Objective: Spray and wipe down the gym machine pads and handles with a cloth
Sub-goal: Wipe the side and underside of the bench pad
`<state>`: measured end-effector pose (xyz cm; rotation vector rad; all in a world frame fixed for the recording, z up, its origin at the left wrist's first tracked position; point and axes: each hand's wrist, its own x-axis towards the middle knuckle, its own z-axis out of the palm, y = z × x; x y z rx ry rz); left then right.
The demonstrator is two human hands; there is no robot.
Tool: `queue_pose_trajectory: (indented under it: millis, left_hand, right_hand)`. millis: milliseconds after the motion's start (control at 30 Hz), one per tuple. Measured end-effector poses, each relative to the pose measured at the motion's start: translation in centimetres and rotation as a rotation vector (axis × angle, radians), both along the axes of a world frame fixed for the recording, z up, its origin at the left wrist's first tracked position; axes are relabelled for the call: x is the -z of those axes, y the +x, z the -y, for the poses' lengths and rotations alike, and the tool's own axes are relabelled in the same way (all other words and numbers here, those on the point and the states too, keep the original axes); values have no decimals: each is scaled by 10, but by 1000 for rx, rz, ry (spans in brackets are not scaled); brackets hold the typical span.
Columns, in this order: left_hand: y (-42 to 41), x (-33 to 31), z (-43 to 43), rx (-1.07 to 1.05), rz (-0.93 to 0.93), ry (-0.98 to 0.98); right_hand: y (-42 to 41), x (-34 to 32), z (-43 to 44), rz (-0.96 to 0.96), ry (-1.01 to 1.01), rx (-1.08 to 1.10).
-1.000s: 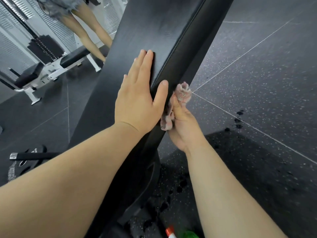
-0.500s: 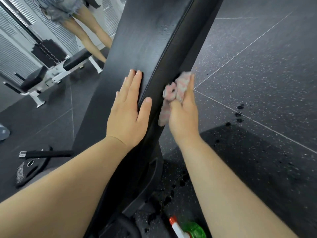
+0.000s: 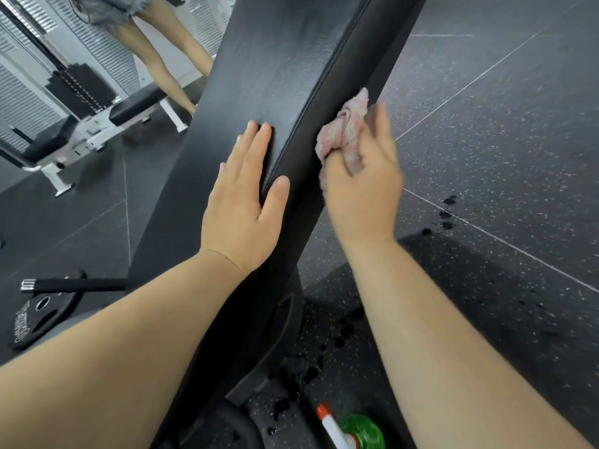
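A long black padded bench pad (image 3: 285, 69) runs from bottom centre up to the top of the view. My left hand (image 3: 241, 202) lies flat on its top surface, fingers together, thumb along the stitched seam. My right hand (image 3: 363, 186) presses a crumpled pink cloth (image 3: 343, 131) against the pad's right side edge. A spray bottle (image 3: 350, 429) with a green body and a white and red nozzle lies on the floor at the bottom, beside my right forearm.
Dark speckled rubber floor (image 3: 502, 140) with wet drip spots (image 3: 445, 215) to the right and under the bench. A black weight plate (image 3: 35, 319) and a bar handle (image 3: 71, 285) lie at left. A mirror at the upper left reflects another bench (image 3: 136, 108) and a person's legs.
My right hand has slid the cloth farther up the pad's side edge. My left hand has shifted back down the pad toward me.
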<state>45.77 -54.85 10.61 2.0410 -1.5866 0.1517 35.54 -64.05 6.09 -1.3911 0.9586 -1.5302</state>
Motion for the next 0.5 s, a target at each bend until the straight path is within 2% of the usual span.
queue_pose_trajectory:
  millis: [100, 333, 433, 500]
  left_hand:
    - [2, -1, 0, 28, -78, -11]
    - [0, 2, -15, -31, -180, -35]
    - [7, 18, -41, -82, -62, 49]
    - [9, 27, -55, -129, -71, 65]
  right_hand:
    - [20, 30, -29, -90, -75, 5]
    - [26, 112, -132, -209, -247, -270]
    - [8, 100, -123, -148, -135, -229]
    - [-8, 70, -92, -56, 24, -130]
